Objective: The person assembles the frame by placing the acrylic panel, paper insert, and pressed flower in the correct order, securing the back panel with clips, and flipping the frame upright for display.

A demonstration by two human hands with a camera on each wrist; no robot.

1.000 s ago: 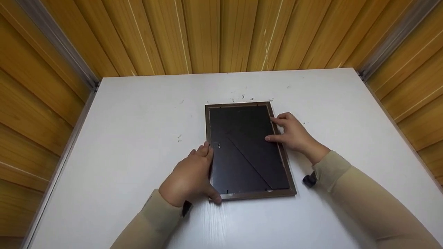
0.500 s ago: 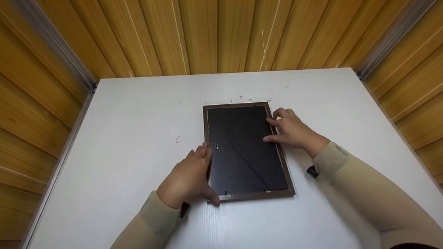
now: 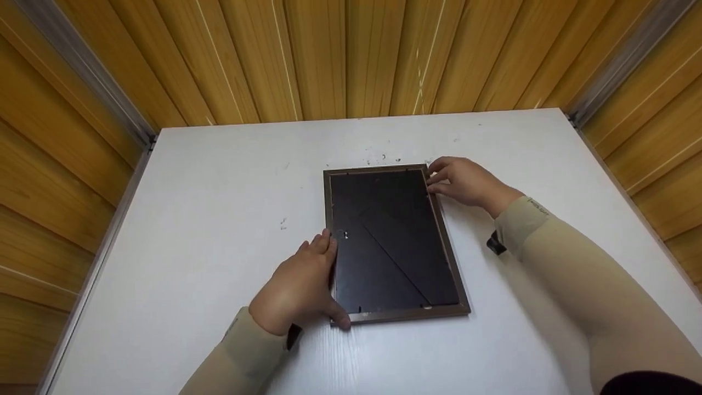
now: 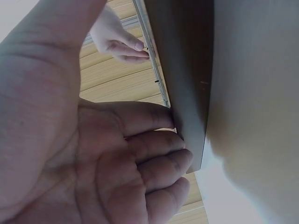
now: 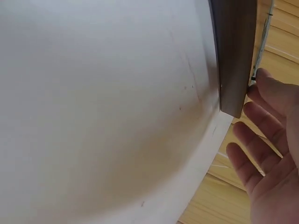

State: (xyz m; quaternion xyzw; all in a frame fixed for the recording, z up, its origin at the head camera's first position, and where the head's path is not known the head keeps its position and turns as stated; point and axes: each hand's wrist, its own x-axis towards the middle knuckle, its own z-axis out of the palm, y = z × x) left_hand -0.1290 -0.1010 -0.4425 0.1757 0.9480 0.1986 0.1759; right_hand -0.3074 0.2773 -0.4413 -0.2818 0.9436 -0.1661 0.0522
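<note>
A picture frame (image 3: 406, 316) with a dark brown rim lies face down in the head view. Its black backing board (image 3: 395, 208) shows a diagonal stand line, a small metal hanger (image 3: 345, 235) and dark tabs along the rim. My left hand (image 3: 296, 285) rests along the frame's left side, fingers extended against the edge and thumb on the near left corner. At the upper right edge, my right hand (image 3: 466, 178) pinches at a small black tab (image 5: 253, 78) with thumb and index finger; the other fingers spread off the far corner in the right wrist view.
The frame lies on a white table (image 3: 219, 192) with small dark marks beyond its far edge. Wood-patterned panels (image 3: 318, 60) enclose the back and sides, with metal posts (image 3: 98, 66) at the corners. A black wrist strap (image 3: 496, 242) shows below the right sleeve.
My right hand has slid away from me along the frame's right edge toward the far corner, its thumb leaving the backing board. The left hand and the frame stay in place.
</note>
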